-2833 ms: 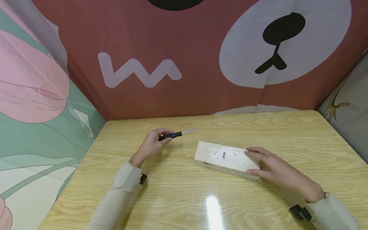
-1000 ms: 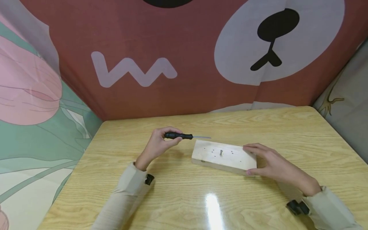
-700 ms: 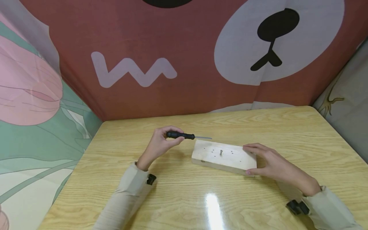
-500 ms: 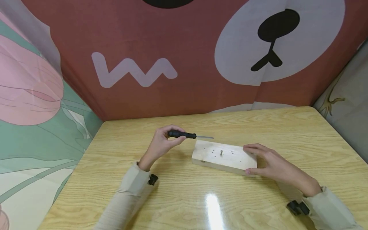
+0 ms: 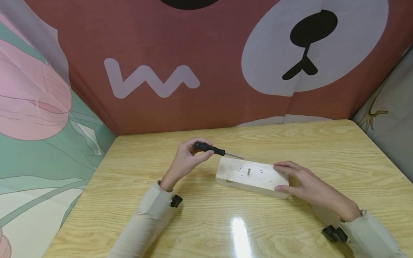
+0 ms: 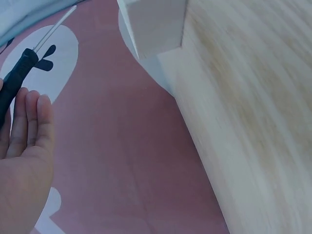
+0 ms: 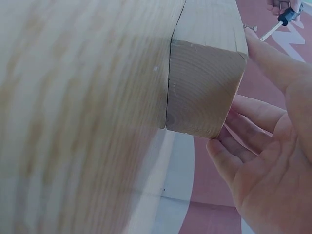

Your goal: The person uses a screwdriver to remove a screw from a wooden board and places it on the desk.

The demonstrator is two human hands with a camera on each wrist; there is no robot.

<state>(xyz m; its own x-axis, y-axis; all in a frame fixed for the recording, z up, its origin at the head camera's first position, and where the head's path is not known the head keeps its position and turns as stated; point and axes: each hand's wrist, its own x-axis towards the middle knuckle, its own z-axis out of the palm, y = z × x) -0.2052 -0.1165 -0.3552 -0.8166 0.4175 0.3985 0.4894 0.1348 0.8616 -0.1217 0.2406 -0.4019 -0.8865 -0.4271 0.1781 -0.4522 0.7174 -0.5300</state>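
My left hand pinches the black handle of a screwdriver between thumb and fingers. Its thin metal shaft points right and slightly down, the tip overlapping the far edge of a pale wooden block in the head view. A small screw stands upright in the block's top, with several small holes around it. At the block's right end, my right hand holds it, thumb at the near side and fingers at the far side. The right wrist view shows the block's end grain beside the fingers.
The block lies on a wood-grain table with a bright light reflection near the front. Behind the table hangs a reddish cloth with a cartoon print. A flower-print cloth hangs at the left. Each sleeve carries a small black device.
My left hand has moved right with the screwdriver, bringing its tip to the block's far edge and tilting it downward. The right hand stays at the block's right end, its thumb shifted slightly.
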